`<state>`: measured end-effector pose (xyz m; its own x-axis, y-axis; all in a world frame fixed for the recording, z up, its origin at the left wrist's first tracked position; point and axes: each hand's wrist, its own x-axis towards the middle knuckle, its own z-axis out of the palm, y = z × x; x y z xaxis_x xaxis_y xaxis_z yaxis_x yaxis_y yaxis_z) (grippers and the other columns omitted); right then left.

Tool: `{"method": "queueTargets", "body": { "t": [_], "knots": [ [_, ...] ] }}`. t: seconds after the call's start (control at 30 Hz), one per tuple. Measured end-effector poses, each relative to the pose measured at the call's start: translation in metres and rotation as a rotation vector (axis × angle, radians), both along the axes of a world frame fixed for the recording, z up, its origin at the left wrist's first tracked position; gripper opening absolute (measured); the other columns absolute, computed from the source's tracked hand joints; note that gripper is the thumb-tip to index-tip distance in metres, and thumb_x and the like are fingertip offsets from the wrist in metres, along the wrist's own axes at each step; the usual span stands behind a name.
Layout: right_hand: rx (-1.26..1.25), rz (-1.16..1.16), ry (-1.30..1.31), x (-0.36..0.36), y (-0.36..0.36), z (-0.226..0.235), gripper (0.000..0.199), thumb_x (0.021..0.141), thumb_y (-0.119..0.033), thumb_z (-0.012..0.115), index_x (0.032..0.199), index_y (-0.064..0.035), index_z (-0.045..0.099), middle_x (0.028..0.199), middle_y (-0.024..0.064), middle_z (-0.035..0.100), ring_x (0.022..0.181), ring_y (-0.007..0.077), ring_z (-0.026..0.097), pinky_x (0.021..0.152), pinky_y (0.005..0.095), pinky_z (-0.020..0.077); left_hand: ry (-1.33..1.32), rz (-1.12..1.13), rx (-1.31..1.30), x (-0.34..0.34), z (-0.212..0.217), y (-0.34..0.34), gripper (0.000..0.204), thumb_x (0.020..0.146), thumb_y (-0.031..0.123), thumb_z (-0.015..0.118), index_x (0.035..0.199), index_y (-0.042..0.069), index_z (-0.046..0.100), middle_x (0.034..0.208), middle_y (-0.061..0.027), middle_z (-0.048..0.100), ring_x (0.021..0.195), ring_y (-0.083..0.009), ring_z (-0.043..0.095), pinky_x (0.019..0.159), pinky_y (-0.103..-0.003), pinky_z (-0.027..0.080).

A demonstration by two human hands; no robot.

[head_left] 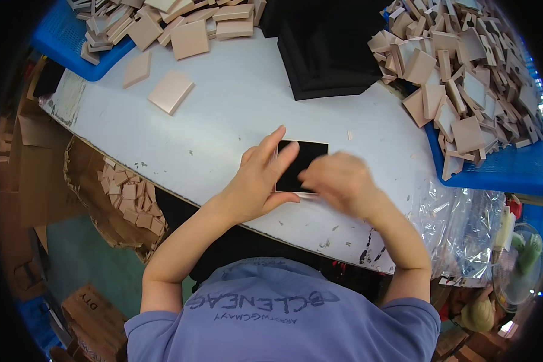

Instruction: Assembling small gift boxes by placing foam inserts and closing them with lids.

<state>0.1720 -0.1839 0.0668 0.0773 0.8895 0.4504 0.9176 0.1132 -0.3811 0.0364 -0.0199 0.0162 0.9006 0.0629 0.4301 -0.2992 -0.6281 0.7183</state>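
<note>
On the white table, the left hand reaches in bent at the wrist, fingers extended, gripping the left edge of a black square pad. The right hand, motion-blurred, curls over its right edge; its grip cannot be told.

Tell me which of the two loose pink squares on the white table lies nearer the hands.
The larger pink square, right of the smaller one; it lies farther from the blue tray and closer to the left hand.
</note>
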Motion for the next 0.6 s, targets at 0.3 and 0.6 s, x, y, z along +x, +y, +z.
{"method": "queueTargets", "body": {
  "t": [0.3,0.6],
  "knots": [
    [0.044,-1.058,-0.448,0.25,-0.045,-0.022,0.075,0.063,-0.014,0.068,0.131,-0.011,0.037,0.135,0.0151,0.037,0.126,0.0341,0.034,0.103,0.0439,0.0281,0.094,-0.074,0.254,0.002,0.01,-0.007,0.047,0.075,0.019,0.07,0.12,0.018,0.057,0.139,-0.0264,0.027,0.126,-0.045,0.031,0.099,-0.05,0.031],
    [-0.229,-0.859,-0.459,0.236,-0.049,-0.004,0.076,0.059,-0.017,0.074,0.127,-0.0109,0.041,0.134,0.015,0.039,0.12,0.0364,0.039,0.102,0.0441,0.0301,0.027,-0.089,0.207,0.002,0.005,-0.005,0.041,0.075,0.019,0.069,0.115,0.018,0.061,0.137,-0.0264,0.027,0.125,-0.0453,0.032,0.098,-0.053,0.031]
  ]
}}
